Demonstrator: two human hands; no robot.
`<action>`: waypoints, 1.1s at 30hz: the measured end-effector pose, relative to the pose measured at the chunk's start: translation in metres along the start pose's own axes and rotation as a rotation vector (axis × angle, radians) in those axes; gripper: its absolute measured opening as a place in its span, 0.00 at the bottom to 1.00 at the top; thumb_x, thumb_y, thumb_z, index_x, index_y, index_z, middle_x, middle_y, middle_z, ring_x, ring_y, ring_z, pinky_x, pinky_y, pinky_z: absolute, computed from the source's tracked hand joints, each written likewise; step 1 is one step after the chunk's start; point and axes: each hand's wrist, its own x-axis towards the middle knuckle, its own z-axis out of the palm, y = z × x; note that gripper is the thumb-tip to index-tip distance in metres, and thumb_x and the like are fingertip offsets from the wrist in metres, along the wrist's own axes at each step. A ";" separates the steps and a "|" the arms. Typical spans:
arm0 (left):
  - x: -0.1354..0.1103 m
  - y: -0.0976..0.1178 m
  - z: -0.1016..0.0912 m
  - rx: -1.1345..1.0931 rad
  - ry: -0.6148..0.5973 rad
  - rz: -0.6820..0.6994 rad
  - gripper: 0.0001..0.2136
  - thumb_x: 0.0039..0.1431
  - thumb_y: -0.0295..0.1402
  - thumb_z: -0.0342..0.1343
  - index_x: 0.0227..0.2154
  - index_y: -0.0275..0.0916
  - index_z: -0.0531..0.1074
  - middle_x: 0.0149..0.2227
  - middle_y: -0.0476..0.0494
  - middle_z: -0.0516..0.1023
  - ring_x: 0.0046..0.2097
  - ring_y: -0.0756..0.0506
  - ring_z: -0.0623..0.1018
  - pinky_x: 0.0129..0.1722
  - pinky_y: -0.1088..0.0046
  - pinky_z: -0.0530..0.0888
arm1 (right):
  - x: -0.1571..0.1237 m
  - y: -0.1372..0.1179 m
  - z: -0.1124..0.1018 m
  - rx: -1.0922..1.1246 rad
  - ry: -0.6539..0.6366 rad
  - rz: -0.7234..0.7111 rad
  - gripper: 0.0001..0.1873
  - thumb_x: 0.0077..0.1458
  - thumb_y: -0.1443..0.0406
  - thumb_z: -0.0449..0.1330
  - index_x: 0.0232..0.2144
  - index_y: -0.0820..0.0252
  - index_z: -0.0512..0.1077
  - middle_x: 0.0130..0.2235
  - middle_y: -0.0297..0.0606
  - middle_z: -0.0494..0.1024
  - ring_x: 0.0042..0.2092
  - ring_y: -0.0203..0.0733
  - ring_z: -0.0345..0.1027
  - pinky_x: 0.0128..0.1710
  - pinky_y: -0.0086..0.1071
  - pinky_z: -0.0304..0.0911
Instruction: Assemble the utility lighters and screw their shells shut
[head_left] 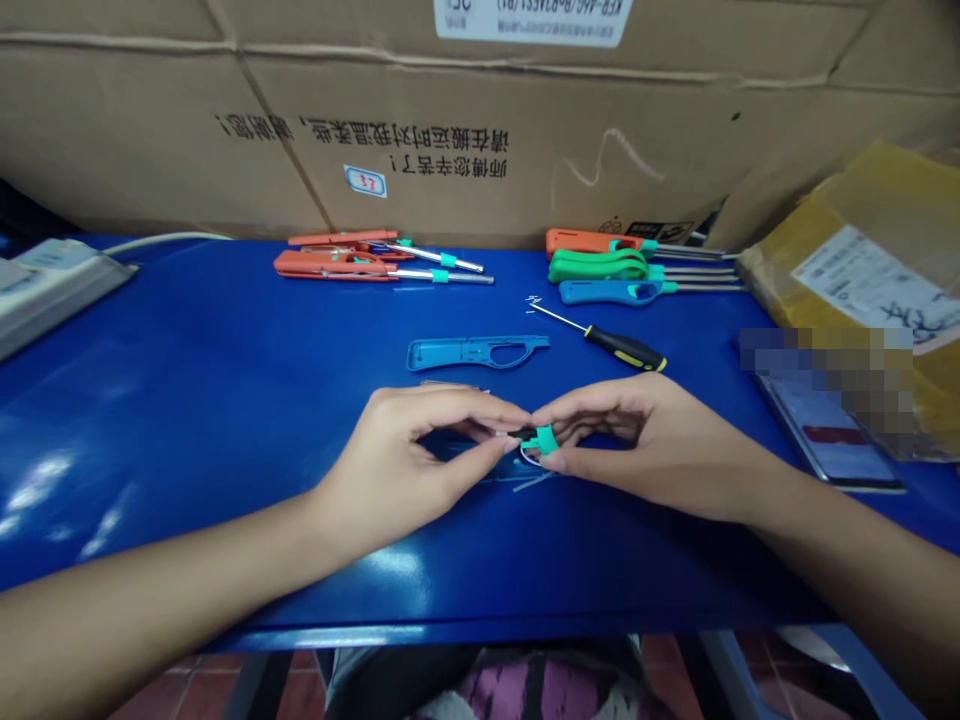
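Observation:
My left hand (420, 450) pinches a small black part (523, 434) between thumb and fingertips, above the blue table. My right hand (660, 440) is closed on a turquoise-green lighter trigger (546, 440), which meets the black part. A thin white wire (527, 458) curves below them. Under my hands lies a blue piece (495, 474), mostly hidden, with a thin pale strip (534, 481) near it. Just beyond my fingers rests one half of a blue lighter casing (457, 354), hollow side up.
A black-and-yellow screwdriver (626, 347) lies beyond my right hand, small screws (532, 301) at its tip. Orange lighters (337, 264) lie back left; orange, green (596, 265) and blue ones back right. A phone (840, 440), taped parcel (847, 240), power strip (56, 280) and large carton (420, 90) surround the area.

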 end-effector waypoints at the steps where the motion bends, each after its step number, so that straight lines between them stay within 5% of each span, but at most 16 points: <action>1: 0.000 0.000 0.001 -0.029 0.005 -0.034 0.06 0.57 0.25 0.64 0.37 0.38 0.82 0.38 0.48 0.86 0.36 0.50 0.84 0.40 0.79 0.83 | 0.000 0.001 0.002 -0.065 0.013 -0.050 0.13 0.55 0.58 0.67 0.42 0.55 0.82 0.36 0.37 0.85 0.37 0.43 0.78 0.40 0.37 0.74; 7: 0.003 0.001 0.002 -0.217 0.037 -0.265 0.05 0.53 0.26 0.66 0.34 0.38 0.82 0.35 0.48 0.86 0.34 0.48 0.85 0.37 0.78 0.84 | -0.007 0.006 0.008 -0.510 0.008 -0.397 0.16 0.68 0.63 0.54 0.55 0.50 0.75 0.44 0.38 0.82 0.45 0.41 0.76 0.46 0.34 0.70; 15: 0.003 0.005 0.002 -0.328 0.021 -0.320 0.05 0.53 0.23 0.66 0.31 0.38 0.82 0.32 0.50 0.86 0.32 0.52 0.85 0.34 0.88 0.80 | -0.010 0.005 0.008 -0.524 0.009 -0.422 0.14 0.68 0.63 0.54 0.53 0.53 0.74 0.42 0.36 0.81 0.43 0.38 0.75 0.44 0.31 0.68; 24: 0.006 0.001 0.001 -0.417 -0.032 -0.394 0.06 0.53 0.23 0.67 0.34 0.36 0.83 0.35 0.46 0.86 0.35 0.51 0.85 0.37 0.87 0.80 | -0.010 0.007 0.013 -0.506 0.015 -0.417 0.12 0.68 0.64 0.55 0.50 0.57 0.74 0.41 0.37 0.81 0.41 0.37 0.74 0.43 0.31 0.67; 28: 0.006 0.000 0.000 -0.509 -0.072 -0.472 0.07 0.52 0.23 0.68 0.35 0.37 0.83 0.35 0.47 0.86 0.36 0.52 0.85 0.38 0.88 0.80 | -0.011 0.004 0.015 -0.435 0.077 -0.317 0.16 0.63 0.66 0.61 0.53 0.58 0.69 0.35 0.30 0.80 0.35 0.33 0.73 0.37 0.27 0.67; 33: 0.006 0.000 -0.004 -0.550 -0.102 -0.505 0.08 0.55 0.26 0.68 0.39 0.41 0.83 0.37 0.50 0.86 0.39 0.52 0.85 0.41 0.88 0.79 | -0.013 -0.002 0.017 -0.344 0.130 -0.219 0.11 0.60 0.66 0.63 0.45 0.55 0.69 0.30 0.24 0.77 0.31 0.29 0.71 0.34 0.24 0.66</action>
